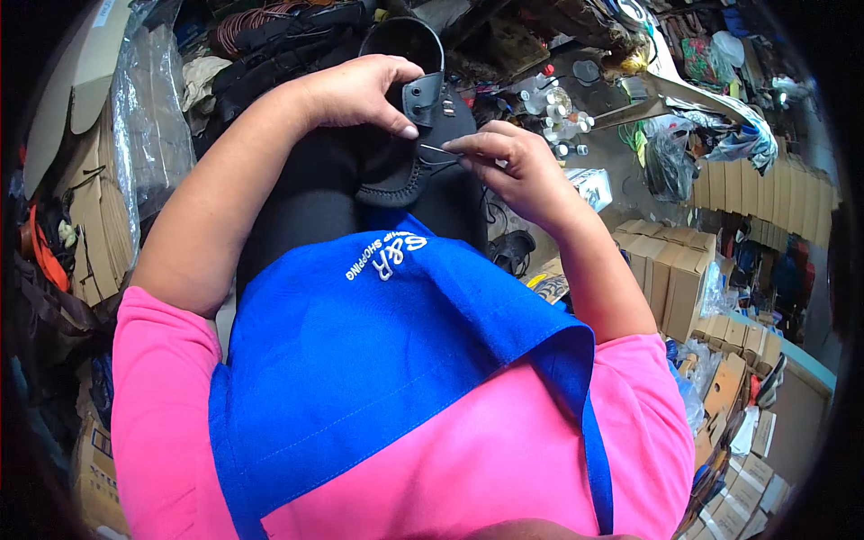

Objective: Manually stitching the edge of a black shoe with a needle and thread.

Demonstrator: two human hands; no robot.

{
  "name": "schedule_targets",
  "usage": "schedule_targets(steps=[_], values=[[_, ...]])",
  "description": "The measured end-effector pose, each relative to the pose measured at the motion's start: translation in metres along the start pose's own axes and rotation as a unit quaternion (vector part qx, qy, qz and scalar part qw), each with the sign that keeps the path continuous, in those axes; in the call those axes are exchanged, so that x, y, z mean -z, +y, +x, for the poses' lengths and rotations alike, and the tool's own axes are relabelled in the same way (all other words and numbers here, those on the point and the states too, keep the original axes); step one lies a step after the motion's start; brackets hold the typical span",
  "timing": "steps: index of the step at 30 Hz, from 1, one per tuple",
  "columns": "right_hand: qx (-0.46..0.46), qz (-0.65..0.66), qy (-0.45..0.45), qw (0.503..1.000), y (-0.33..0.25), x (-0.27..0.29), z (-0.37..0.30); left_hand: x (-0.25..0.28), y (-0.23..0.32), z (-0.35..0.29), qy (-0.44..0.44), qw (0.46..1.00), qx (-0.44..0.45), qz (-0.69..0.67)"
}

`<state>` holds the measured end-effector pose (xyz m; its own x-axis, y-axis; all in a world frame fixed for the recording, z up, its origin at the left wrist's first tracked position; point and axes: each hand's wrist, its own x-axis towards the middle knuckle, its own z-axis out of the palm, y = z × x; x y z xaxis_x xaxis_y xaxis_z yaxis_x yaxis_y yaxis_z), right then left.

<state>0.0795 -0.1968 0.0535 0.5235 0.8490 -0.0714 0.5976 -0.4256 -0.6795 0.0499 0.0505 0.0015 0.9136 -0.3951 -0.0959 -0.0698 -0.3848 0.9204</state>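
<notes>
Across my dark-trousered lap lies a black leather sandal-like shoe (389,180), its rounded near edge lined with stitching. A wide black band (402,27) loops up at its far end. My left hand (364,94) grips the shoe's side near a strap piece with a small stud (421,94), the thumb pressed along its near edge. Just right of that thumb, my right hand (517,166) pinches a thin metal needle (434,148) between thumb and forefinger. The needle points left, toward the shoe. A dark thread seems to run beside it.
Small bottles (553,112) stand beyond my right hand. Cardboard boxes (661,270) are stacked at the right. Plastic-wrapped sheets (153,117) and cardboard (90,207) lean at the left. A blue apron (387,360) covers my front, its edge close to the shoe.
</notes>
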Motion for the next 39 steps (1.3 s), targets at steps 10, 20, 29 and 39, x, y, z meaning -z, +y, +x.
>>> schedule_targets(steps=[10,20,29,39], values=[[0.0,-0.128,-0.026,0.991,-0.004,0.001,0.015,-0.01,-0.013,0.006,0.014,0.999,-0.031,0.015],[-0.018,-0.145,-0.04,0.988,-0.009,0.003,0.017,-0.01,-0.015,0.013,-0.031,0.999,-0.034,0.009],[-0.065,0.017,-0.043,0.997,0.01,0.0,0.021,-0.008,-0.012,0.011,-0.035,0.998,-0.043,0.04],[0.068,-0.135,-0.069,0.986,0.001,0.007,0.034,-0.011,-0.009,0.015,-0.029,0.997,-0.013,0.065]])
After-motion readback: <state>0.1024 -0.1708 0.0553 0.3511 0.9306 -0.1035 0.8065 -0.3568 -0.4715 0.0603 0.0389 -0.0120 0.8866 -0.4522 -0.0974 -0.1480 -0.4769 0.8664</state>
